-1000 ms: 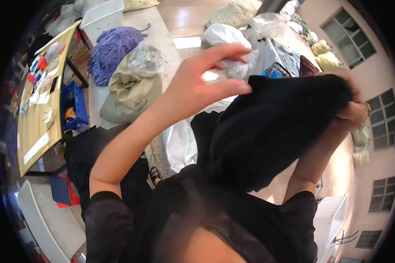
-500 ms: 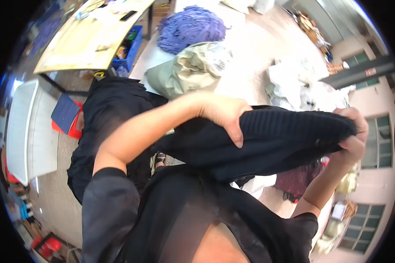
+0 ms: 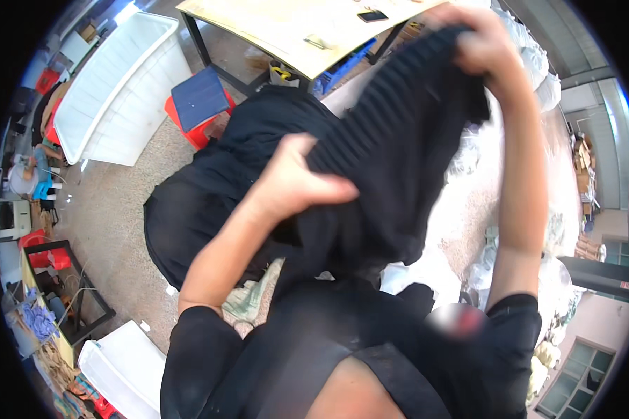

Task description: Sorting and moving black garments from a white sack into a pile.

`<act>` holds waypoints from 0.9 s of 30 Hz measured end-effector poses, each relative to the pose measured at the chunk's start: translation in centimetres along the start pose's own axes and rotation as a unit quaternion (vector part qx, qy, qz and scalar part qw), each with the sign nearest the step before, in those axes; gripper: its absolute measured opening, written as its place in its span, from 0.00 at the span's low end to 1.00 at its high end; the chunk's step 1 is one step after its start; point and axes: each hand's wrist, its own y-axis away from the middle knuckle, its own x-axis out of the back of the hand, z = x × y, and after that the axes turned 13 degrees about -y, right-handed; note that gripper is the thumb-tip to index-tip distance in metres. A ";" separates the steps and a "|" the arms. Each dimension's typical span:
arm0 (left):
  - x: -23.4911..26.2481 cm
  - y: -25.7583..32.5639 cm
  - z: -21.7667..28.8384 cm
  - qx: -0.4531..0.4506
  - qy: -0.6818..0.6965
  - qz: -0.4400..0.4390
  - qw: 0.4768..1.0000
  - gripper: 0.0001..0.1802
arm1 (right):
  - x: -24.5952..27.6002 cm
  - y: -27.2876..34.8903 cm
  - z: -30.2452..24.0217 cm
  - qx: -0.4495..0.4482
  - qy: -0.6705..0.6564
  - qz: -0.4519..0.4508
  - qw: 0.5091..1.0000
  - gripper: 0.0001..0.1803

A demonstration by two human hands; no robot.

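A black garment [image 3: 398, 167] with a pleated or ribbed band along its upper edge is stretched between my two hands. My left hand [image 3: 297, 181] grips the near left end of that band, thumb lying over the front. At the far right end, my right hand [image 3: 479, 45] has its fingers wrapped round the cloth; it is somewhat blurred. The loose body of the garment hangs down toward my chest. Just left of it lies a large heap of black fabric [image 3: 210, 188], partly hidden behind my left forearm.
A pale-topped table [image 3: 272, 28] with a dark phone [image 3: 372, 15] on it stands ahead. To the left are a white plastic tub [image 3: 129, 91] and a red stool [image 3: 196, 133] with a dark blue top. White sacks [image 3: 538, 70] are piled on the right.
My right hand has risen away from me with its end of the garment, tilting the band steeply upward. The view has swung left, bringing the table and tub further into the picture.
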 end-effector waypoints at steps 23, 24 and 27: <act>-4.0 10.3 -24.7 0.346 -0.013 -0.088 0.934 0.06 | -20.9 69.5 29.2 -0.662 0.078 -0.238 0.707 0.16; -5.3 7.8 -19.4 0.292 0.028 -0.105 0.950 0.06 | -21.2 71.0 28.1 -0.693 0.000 -0.086 0.716 0.15; -9.8 5.0 -7.5 -0.126 0.163 -0.204 0.957 0.03 | -24.0 70.9 28.7 -0.711 -0.193 0.250 0.628 0.16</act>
